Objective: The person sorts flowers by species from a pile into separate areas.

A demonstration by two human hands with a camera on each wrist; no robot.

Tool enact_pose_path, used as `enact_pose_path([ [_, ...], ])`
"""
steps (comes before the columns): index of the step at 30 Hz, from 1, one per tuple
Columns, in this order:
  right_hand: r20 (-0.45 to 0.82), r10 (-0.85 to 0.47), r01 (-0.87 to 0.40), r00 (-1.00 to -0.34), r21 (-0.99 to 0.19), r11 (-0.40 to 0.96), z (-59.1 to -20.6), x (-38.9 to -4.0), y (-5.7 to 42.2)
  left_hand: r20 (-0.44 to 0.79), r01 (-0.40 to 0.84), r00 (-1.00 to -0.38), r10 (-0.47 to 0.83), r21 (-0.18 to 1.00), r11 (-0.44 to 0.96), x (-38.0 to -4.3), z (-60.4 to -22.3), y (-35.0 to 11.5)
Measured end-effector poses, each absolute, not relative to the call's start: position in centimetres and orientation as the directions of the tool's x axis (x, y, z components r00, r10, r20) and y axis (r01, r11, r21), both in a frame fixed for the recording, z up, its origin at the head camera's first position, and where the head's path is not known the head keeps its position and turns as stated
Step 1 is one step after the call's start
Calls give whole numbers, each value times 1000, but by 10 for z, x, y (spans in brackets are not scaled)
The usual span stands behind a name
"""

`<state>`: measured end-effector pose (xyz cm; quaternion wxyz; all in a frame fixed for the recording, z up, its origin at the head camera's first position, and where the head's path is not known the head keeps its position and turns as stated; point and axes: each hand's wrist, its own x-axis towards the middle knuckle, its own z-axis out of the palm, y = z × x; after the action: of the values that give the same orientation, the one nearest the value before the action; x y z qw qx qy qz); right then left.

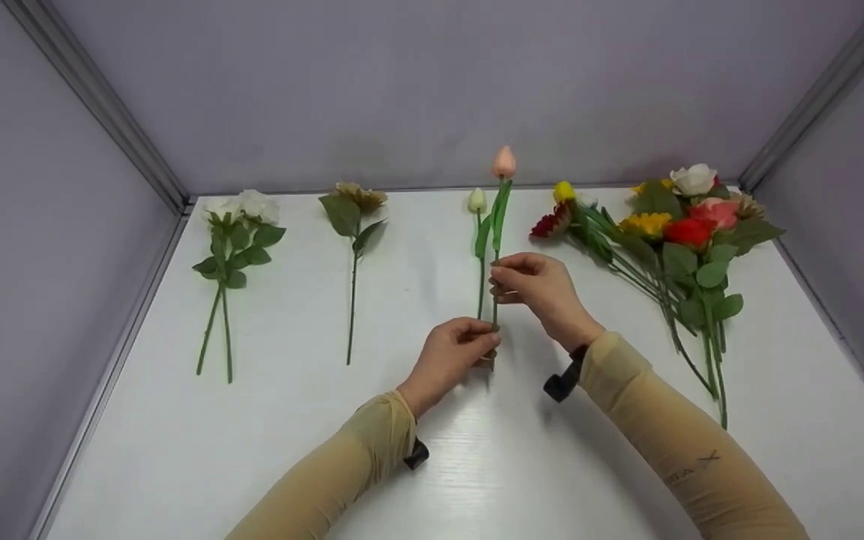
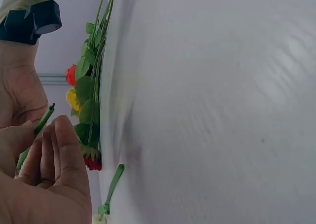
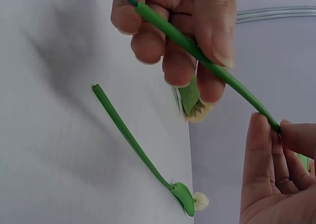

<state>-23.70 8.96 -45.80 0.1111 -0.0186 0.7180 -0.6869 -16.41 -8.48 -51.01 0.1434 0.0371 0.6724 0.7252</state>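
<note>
A pink tulip point(image 1: 504, 163) is held upright above the table by both hands. My left hand point(image 1: 451, 360) pinches the low end of its green stem point(image 3: 173, 32), thumb against fingers. Higher up, my right hand point(image 1: 541, 292) pinches the same stem below the leaves. In the right wrist view the stem's cut end sticks out past the left fingers. A white tulip point(image 1: 477, 201) lies on the table just left of the pink one, apart from both hands in the right wrist view; its stem point(image 3: 131, 135) shows there whole.
On the white table point(image 1: 432, 480), two white flowers point(image 1: 256, 206) lie at the left. A brownish flower point(image 1: 361, 197) with a long stem lies left of the tulips. At the right is a heap of mixed flowers point(image 1: 691, 232). A grey wall point(image 1: 432, 90) stands behind.
</note>
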Motion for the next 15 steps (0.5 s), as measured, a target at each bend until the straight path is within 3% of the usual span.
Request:
enact_pose_path([
  [9,-94,-176,75,-980,-991,115,-462,-245,86,-109,-105,-971,211,994,29,-180,-504,-89],
  [12,-45,-186,-7,-981,-962,272,-464,-247,91,-118,-109,-979,167,992,63,-190,-504,-94],
  [15,13,-228,-140,-974,-821,554,-468,-248,97,-144,-133,-982,121,987,93,-202,-506,-99],
])
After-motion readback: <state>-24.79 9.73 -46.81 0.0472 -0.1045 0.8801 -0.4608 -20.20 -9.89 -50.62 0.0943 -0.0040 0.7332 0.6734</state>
